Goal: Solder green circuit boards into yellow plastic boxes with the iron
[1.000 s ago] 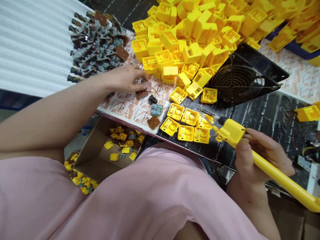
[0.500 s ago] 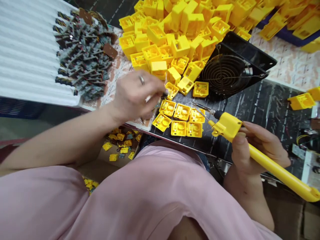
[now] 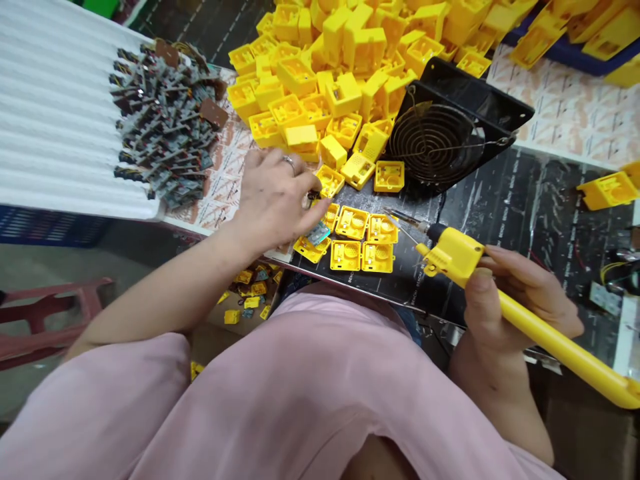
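Note:
My left hand (image 3: 277, 200) is curled, fingertips pinching a small blue-green circuit board (image 3: 318, 234) over the left end of a group of several open yellow casings (image 3: 361, 239) laid in two rows on the dark bench. My right hand (image 3: 510, 300) grips the long yellow handle of a soldering iron (image 3: 455, 255). Its metal tip (image 3: 400, 220) points left and hovers just right of the casings.
A big heap of yellow plastic housings (image 3: 345, 67) fills the back of the bench. A black fan (image 3: 440, 140) leans beside it. A pile of grey wired parts (image 3: 163, 127) lies at the left. A box with small parts (image 3: 250, 293) stands below the bench edge.
My left hand left the loose parts on the paper, picked up the small board and carried it right onto the rows of casings. The right hand has held the iron nearly still.

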The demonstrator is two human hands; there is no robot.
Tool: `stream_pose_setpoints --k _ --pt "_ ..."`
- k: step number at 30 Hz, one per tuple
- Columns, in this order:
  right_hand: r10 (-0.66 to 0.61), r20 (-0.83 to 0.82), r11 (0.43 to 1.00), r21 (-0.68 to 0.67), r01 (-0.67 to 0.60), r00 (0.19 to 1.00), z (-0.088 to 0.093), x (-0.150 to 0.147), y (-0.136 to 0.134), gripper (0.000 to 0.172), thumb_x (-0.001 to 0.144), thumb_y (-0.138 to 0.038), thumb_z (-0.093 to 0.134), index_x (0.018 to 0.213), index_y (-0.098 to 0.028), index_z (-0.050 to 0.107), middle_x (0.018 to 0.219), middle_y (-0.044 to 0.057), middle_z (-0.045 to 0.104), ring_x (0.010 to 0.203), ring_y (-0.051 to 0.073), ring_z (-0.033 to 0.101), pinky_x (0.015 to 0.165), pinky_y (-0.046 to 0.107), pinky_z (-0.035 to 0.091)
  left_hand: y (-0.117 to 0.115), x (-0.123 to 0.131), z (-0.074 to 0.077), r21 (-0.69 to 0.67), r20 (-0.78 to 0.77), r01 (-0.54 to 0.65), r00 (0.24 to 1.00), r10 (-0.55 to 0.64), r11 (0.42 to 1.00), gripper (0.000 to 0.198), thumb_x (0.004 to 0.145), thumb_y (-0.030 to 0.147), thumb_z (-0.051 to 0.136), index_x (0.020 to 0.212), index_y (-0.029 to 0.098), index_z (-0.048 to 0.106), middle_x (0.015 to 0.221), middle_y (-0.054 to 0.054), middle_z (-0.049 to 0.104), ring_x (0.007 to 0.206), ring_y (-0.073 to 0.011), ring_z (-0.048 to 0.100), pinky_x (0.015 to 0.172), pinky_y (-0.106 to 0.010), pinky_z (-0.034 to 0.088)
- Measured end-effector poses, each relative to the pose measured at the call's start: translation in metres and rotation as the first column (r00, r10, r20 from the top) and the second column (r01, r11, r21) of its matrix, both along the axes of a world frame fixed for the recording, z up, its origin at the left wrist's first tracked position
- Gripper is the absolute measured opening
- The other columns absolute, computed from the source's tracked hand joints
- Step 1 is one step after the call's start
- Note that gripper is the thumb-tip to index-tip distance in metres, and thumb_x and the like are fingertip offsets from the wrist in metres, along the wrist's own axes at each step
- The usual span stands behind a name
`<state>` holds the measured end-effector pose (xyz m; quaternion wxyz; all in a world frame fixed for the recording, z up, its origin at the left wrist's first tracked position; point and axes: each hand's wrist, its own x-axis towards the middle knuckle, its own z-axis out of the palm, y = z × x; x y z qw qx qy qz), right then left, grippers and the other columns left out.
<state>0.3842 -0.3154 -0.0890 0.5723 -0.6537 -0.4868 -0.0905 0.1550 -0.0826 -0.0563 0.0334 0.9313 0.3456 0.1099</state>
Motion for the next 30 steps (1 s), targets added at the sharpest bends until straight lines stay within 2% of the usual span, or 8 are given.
stream_pose_setpoints --k 3,6,12,16,19,22,25,30 --pt "-0.01 -0.009 0.999 -0.031 0.01 1.0 0.0 0.002 -0.005 0.042 0.083 -0.028 0.086 0.124 -0.036 0.08 0.09 -0.001 0.083 0.057 0.015 0.071 0.04 0.024 0.045 -0.009 0.01 -0.012 0.012 -0.039 0.016 0.999 -0.016 1.0 0.035 0.092 0.057 0.067 0.088 0.023 0.071 0.1 -0.006 0.074 0.116 -0.0342 0.062 0.11 -0.055 0.042" --pt "-0.01 -0.026 0.999 -0.048 0.008 1.0 0.0 0.002 -0.006 0.04 0.085 -0.03 0.085 0.124 -0.038 0.08 0.094 -0.002 0.084 0.063 0.017 0.074 0.046 0.024 0.05 -0.014 0.014 -0.019 -0.007 -0.055 0.013 0.998 -0.013 1.0 0.032 0.093 0.054 0.066 0.091 0.023 0.071 0.096 -0.007 0.074 0.113 -0.0335 0.062 0.106 -0.053 0.044" --pt "-0.015 0.009 0.999 -0.029 0.015 1.0 -0.002 0.001 -0.002 0.037 0.085 -0.031 0.085 0.122 -0.035 0.08 0.094 -0.001 0.084 0.061 0.015 0.073 0.045 0.022 0.049 -0.018 0.015 -0.021 -0.024 -0.011 -0.002 1.0 0.002 1.0 0.027 0.096 0.035 0.053 0.093 0.023 0.077 0.096 -0.01 0.076 0.109 -0.0371 0.067 0.096 -0.056 0.047" --pt "-0.021 0.003 0.998 -0.057 0.021 1.0 -0.004 0.001 -0.002 0.036 0.085 -0.031 0.084 0.121 -0.033 0.081 0.095 0.0 0.084 0.06 0.015 0.072 0.041 0.022 0.046 -0.024 0.014 -0.024 -0.02 0.039 -0.026 0.999 0.027 0.999 0.026 0.094 0.037 0.055 0.092 0.024 0.077 0.097 -0.011 0.075 0.106 -0.0373 0.067 0.095 -0.057 0.048" --pt "-0.01 -0.012 0.999 -0.044 0.009 1.0 -0.004 -0.001 -0.001 0.034 0.086 -0.033 0.084 0.12 -0.032 0.081 0.094 0.001 0.084 0.061 0.016 0.074 0.042 0.023 0.05 -0.026 0.015 -0.026 -0.011 0.042 -0.04 0.998 0.041 0.999 0.025 0.094 0.039 0.057 0.091 0.024 0.076 0.095 -0.01 0.075 0.104 -0.0368 0.067 0.093 -0.056 0.048" --pt "-0.007 -0.04 1.0 -0.023 0.006 0.999 -0.003 -0.002 0.0 0.033 0.086 -0.035 0.084 0.119 -0.032 0.081 0.094 0.0 0.083 0.064 0.018 0.075 0.051 0.027 0.059 -0.027 0.017 -0.024 -0.087 -0.003 -0.057 0.998 0.057 0.995 0.025 0.095 0.037 0.055 0.093 0.024 0.076 0.098 -0.01 0.076 0.108 -0.0375 0.068 0.095 -0.056 0.047" --pt "-0.009 -0.061 1.0 0.004 0.009 0.998 -0.004 0.0 -0.002 0.034 0.086 -0.033 0.085 0.119 -0.033 0.081 0.092 -0.001 0.083 0.063 0.017 0.074 0.054 0.028 0.06 -0.027 0.016 -0.016 -0.164 -0.025 -0.044 0.999 0.041 0.985 0.024 0.098 0.034 0.053 0.097 0.026 0.076 0.107 -0.008 0.077 0.113 -0.0347 0.067 0.1 -0.054 0.047" --pt "-0.012 -0.074 0.999 0.029 0.014 0.997 -0.007 0.004 -0.006 0.034 0.085 -0.032 0.086 0.118 -0.037 0.082 0.092 -0.002 0.083 0.063 0.015 0.072 0.051 0.026 0.056 -0.026 0.003 -0.006 -0.108 0.01 -0.088 0.996 0.089 0.99 0.026 0.101 0.036 0.049 0.1 0.025 0.072 0.105 -0.008 0.078 0.106 -0.0311 0.069 0.096 -0.053 0.049"
